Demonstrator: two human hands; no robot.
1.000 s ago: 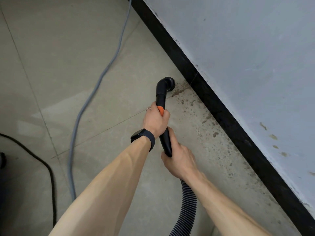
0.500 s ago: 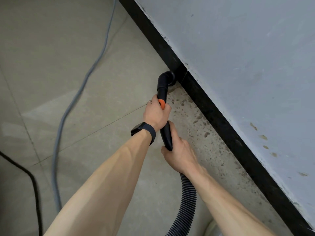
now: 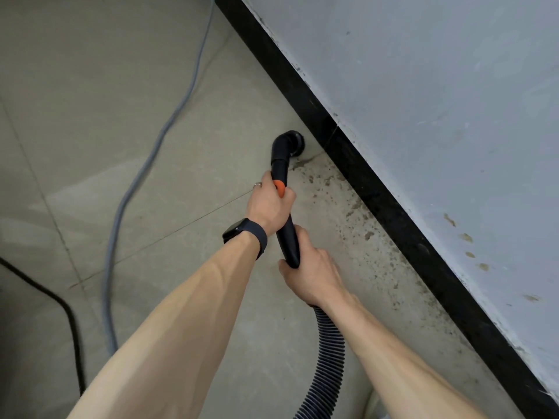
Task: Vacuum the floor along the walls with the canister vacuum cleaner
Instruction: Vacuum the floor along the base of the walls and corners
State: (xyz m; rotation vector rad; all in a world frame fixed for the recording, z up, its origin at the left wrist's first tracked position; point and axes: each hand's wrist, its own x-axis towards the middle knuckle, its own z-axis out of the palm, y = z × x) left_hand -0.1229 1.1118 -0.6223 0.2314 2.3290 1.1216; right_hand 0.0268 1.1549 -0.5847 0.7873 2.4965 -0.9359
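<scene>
Since the speckled floor [image 3: 363, 252] along the baseboard [image 3: 393, 213], from the nozzle [image 3: 289, 143] back toward 5 o'clock, looks dirty, we judge most of this stretch isn't done; toward 11 it looks cleaner. Our left hand [image 3: 269, 207] wraps the tube [image 3: 290, 237] by its orange button [image 3: 279, 187], right hand [image 3: 311, 270] curls round the lower end, hose [image 3: 328, 352] trailing to 6. Tube runs approx 6-to-12; nozzle bends toward 2, just beside the baseboard.
</scene>
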